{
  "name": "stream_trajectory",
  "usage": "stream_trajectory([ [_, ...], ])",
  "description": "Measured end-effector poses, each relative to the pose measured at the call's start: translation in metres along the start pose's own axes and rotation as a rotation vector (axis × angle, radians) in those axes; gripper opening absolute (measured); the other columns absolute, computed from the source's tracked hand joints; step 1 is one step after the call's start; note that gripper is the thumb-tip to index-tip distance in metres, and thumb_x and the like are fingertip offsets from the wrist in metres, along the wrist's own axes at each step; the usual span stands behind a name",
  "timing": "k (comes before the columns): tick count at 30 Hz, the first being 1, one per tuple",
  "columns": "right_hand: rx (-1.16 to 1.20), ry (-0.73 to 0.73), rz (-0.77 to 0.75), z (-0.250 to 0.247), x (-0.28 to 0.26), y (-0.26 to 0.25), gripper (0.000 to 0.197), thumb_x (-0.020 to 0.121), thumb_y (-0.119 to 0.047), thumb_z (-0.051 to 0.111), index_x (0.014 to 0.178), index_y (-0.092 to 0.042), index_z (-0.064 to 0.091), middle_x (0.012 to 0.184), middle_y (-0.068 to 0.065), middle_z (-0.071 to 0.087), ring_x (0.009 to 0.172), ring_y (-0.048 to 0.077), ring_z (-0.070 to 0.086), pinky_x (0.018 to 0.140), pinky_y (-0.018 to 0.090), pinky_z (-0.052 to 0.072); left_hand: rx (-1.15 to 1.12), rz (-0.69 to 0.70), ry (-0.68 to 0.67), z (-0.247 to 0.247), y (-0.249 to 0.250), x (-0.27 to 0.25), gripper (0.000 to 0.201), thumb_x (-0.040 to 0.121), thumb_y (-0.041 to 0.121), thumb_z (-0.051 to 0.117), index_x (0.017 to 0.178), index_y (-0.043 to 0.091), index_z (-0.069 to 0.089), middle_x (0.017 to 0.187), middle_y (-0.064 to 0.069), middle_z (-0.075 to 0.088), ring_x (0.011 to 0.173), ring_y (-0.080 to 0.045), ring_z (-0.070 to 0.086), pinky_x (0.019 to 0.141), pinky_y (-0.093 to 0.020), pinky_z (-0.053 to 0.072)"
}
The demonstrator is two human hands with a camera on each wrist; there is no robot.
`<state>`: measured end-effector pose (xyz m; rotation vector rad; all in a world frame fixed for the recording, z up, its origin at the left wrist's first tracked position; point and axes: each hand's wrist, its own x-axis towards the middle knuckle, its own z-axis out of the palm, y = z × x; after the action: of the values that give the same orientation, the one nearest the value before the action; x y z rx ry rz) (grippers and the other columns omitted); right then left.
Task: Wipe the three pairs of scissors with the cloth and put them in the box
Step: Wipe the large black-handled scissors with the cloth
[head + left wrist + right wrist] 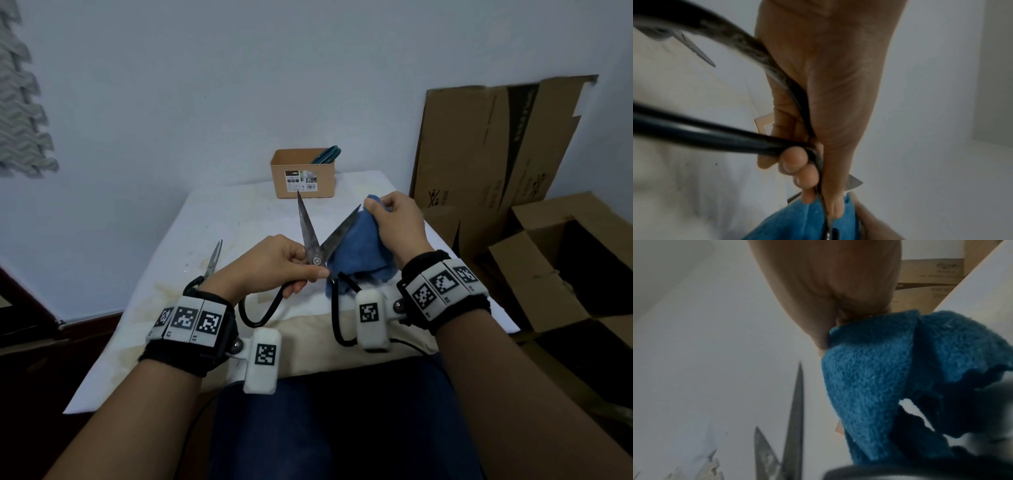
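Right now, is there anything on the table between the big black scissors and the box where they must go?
Nothing visible blocks it. The big black scissors, blades open, are held above the table by the left hand, and the box stands just beyond the blade tips. The cloth in the right hand is off to the right.

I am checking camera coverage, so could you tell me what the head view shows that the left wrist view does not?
Head only: the box with teal handles in it, and the right hand gripping the cloth. Left wrist only: the left hand from beneath, fingers curled on the handle. Both: open scissors, cloth, spare scissors.
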<state>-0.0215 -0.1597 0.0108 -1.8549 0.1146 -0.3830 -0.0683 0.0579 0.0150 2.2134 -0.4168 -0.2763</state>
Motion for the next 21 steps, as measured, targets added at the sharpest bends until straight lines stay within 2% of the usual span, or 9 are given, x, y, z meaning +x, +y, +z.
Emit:
stream_trajectory([
  [3,0.022,0.002,0.05,-0.001,-0.003,0.008,0.024,0.095,-0.034,0.058,0.092,-0.011,0.056,0.094,0.004,0.06,0.092,0.02,0.057,0.075,0.03,0.043,-0.047,-0.018,0.027,-0.008,0.0,0.001,0.035,0.086,0.035,0.077,0.071,0.004,0.068,0.055,-0.005,0.064,0.047,-0.016,0.054,0.06,-0.025,0.049],
  [6,0.017,-0.088,0.053,0.006,-0.012,0.01,0.024,0.091,-0.036,0.064,0.102,-0.015,0.058,0.101,0.008,0.064,0.094,0.022,0.06,0.076,0.03,0.045,-0.072,-0.044,0.05,-0.011,0.001,0.004,0.037,0.088,0.033,0.076,0.079,-0.002,0.07,0.055,-0.005,0.062,0.045,-0.014,0.052,0.059,-0.025,0.049],
  [9,0.058,-0.18,0.007,0.01,-0.02,0.009,0.02,0.089,-0.03,0.067,0.102,-0.022,0.055,0.087,0.01,0.062,0.081,0.022,0.061,0.068,0.031,0.047,-0.094,-0.066,0.071,-0.011,-0.003,0.005,0.04,0.088,0.033,0.075,0.082,-0.006,0.069,0.055,-0.007,0.061,0.045,-0.016,0.051,0.058,-0.026,0.048],
  [13,-0.028,-0.321,-0.111,0.011,-0.026,0.01,0.004,0.095,-0.019,0.059,0.092,-0.02,0.061,0.058,-0.006,0.047,0.056,0.012,0.043,0.054,0.025,0.036,-0.16,-0.08,0.126,-0.013,-0.013,0.005,0.04,0.089,0.035,0.073,0.085,-0.005,0.07,0.058,-0.008,0.062,0.049,-0.018,0.053,0.06,-0.027,0.049],
  [15,-0.075,-0.409,-0.132,0.015,-0.027,0.01,0.016,0.098,-0.017,0.052,0.093,-0.021,0.066,0.065,-0.008,0.055,0.063,0.011,0.05,0.061,0.024,0.041,-0.197,-0.085,0.154,-0.014,-0.015,0.004,0.042,0.089,0.036,0.074,0.087,-0.006,0.07,0.06,-0.01,0.062,0.05,-0.019,0.054,0.06,-0.028,0.048],
  [16,-0.091,-0.429,-0.125,0.017,-0.027,0.011,0.02,0.098,-0.016,0.05,0.094,-0.022,0.069,0.077,-0.008,0.062,0.075,0.01,0.056,0.069,0.023,0.046,-0.211,-0.086,0.164,-0.014,-0.015,0.004,0.043,0.089,0.036,0.074,0.087,-0.006,0.07,0.06,-0.009,0.062,0.05,-0.019,0.054,0.06,-0.029,0.048],
  [18,-0.097,-0.44,-0.099,0.021,-0.027,0.01,0.022,0.099,-0.021,0.049,0.098,-0.022,0.071,0.099,-0.008,0.067,0.096,0.011,0.06,0.085,0.024,0.047,-0.231,-0.08,0.185,-0.013,-0.014,0.005,0.043,0.09,0.036,0.073,0.088,-0.007,0.069,0.06,-0.009,0.062,0.05,-0.019,0.054,0.06,-0.028,0.048],
  [20,-0.09,-0.457,-0.063,0.024,-0.028,0.009,0.023,0.099,-0.034,0.051,0.099,-0.021,0.07,0.103,-0.008,0.069,0.101,0.011,0.06,0.09,0.027,0.047,-0.263,-0.075,0.216,-0.012,-0.014,0.007,0.043,0.09,0.036,0.073,0.09,-0.006,0.07,0.061,-0.008,0.062,0.051,-0.018,0.054,0.061,-0.029,0.048],
  [21,-0.093,-0.47,-0.061,0.025,-0.03,0.008,0.026,0.098,-0.039,0.052,0.099,-0.02,0.069,0.1,-0.007,0.068,0.098,0.01,0.06,0.089,0.027,0.046,-0.281,-0.071,0.234,-0.012,-0.014,0.009,0.043,0.09,0.037,0.072,0.09,-0.006,0.07,0.061,-0.008,0.062,0.051,-0.018,0.055,0.062,-0.03,0.049],
])
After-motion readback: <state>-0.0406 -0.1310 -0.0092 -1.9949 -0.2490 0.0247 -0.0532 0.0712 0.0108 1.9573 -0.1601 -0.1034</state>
